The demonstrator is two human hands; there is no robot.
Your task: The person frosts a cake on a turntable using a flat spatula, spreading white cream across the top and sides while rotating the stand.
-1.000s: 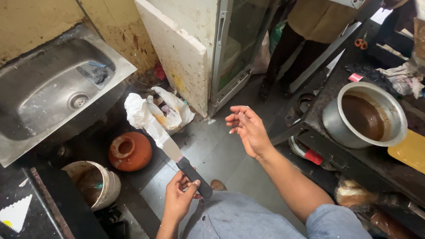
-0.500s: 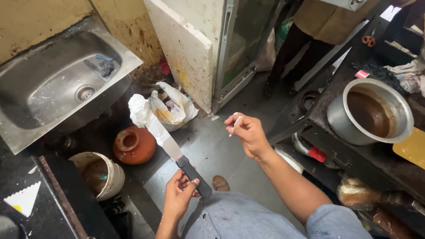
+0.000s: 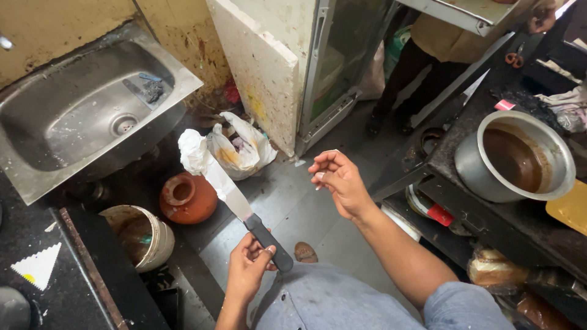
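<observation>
My left hand (image 3: 249, 267) grips the black handle of a long flat metal spatula (image 3: 227, 187), whose blade points up and away over the floor. A lump of white paste or cloth (image 3: 191, 151) sticks to the blade's tip. My right hand (image 3: 340, 179) hovers to the right of the blade, fingers curled loosely, pinching nothing that I can make out. Both arms wear grey-blue sleeves.
A steel sink (image 3: 79, 110) sits at upper left. On the floor are a white plastic bag (image 3: 241, 148), an orange clay pot (image 3: 186, 197) and a dirty bucket (image 3: 139, 235). A steel pot of brown liquid (image 3: 516, 156) stands on the dark counter at right. Another person's legs (image 3: 416, 73) stand beyond.
My right hand has drawn its fingers in from spread to loosely curled and shifted slightly left. The spatula in my left hand stays in place.
</observation>
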